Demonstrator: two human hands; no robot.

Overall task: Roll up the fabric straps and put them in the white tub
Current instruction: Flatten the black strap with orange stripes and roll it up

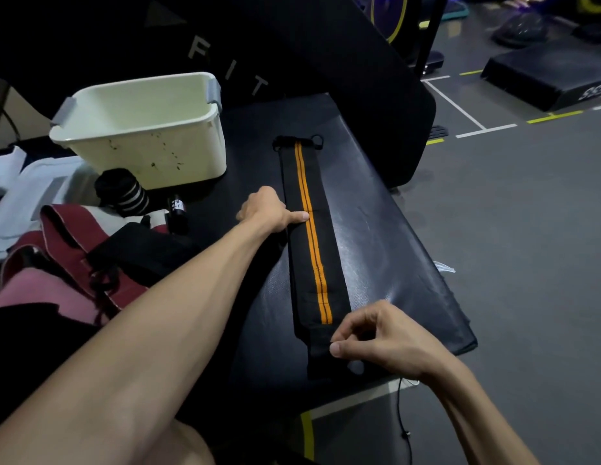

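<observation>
Strap [312, 236] flat on surface [386, 229]; left hand [269, 209] pressing at 12 o'clock, right hand [376, 337] pinching end at 6; white tub [178, 156] at 10.

Black padded bench [386, 229]: flat orange-striped strap [309, 236], white tub [148, 129], rolled strap [124, 193], perhaps more straps [74, 250].

The strap [309, 236] lies flat and stretched out on the bench [386, 229] in front of me, with my left hand [265, 209] pressing on its middle and my right hand [376, 337] pinching its near end. The tub [148, 129] stands behind and to the left of the strap. A rolled strap [123, 193] lies just before the tub, and a heap of other straps [91, 256] lies at my left.
</observation>
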